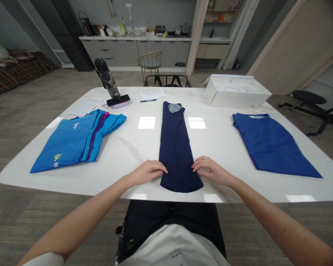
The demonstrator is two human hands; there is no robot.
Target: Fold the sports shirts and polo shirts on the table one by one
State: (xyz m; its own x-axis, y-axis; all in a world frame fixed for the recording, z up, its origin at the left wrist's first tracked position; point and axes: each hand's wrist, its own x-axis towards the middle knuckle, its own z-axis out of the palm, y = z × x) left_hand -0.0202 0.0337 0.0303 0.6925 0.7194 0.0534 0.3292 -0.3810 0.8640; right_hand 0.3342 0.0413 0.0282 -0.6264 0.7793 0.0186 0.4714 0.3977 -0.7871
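Observation:
A navy blue garment point(175, 147) lies on the white table in front of me, folded lengthwise into a long narrow strip. Its collar end, with a patterned grey-blue patch point(174, 108), points away from me, and the wider end is near the table's front edge. The fingers of my left hand point(148, 172) are stretched out onto its left edge, near the lower end. On the opposite edge, my right hand point(211, 170) touches the cloth with its fingertips, the fingers slightly apart. The cloth lies flat under both hands.
Folded bright blue shirts point(69, 138) lie on the left and a royal blue folded shirt point(274, 144) on the right. Toward the back of the table point(122, 147) are a handheld vacuum point(108, 79), a pen point(148, 100), paper point(152, 93) and an open white box point(237, 92).

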